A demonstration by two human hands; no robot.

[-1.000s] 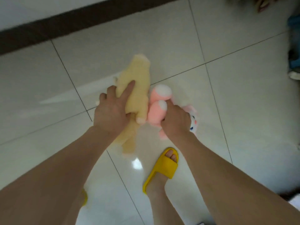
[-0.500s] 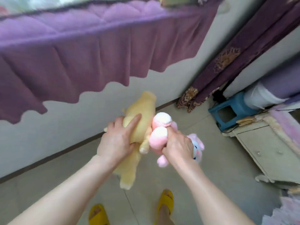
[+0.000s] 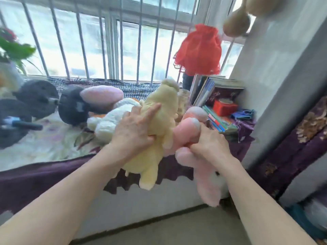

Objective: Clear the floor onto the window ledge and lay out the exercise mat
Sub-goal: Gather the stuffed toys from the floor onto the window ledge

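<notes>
My left hand (image 3: pixel 135 129) grips a pale yellow plush toy (image 3: pixel 159 124) around its middle, holding it above the front edge of the window ledge (image 3: pixel 44 147). My right hand (image 3: pixel 209 144) is closed on a pink plush toy (image 3: pixel 203 175) that hangs down in front of the ledge's purple valance (image 3: pixel 35 175). The two toys touch each other. No exercise mat is in view.
On the ledge lie a white plush (image 3: pixel 113 119), dark grey plush toys (image 3: pixel 72 105) and a pink cushion (image 3: pixel 100 94). Books (image 3: pixel 203 92), a red box (image 3: pixel 224 106) and a red fabric pouch (image 3: pixel 200 50) crowd the right end. Window bars (image 3: pixel 106 41) stand behind; a wall (image 3: pixel 283 76) and curtain (image 3: pixel 300 138) are right.
Both hands lifted the yellow and pink toys off the floor and carried them up to the window ledge. The view swung up from the tiles to the window.
</notes>
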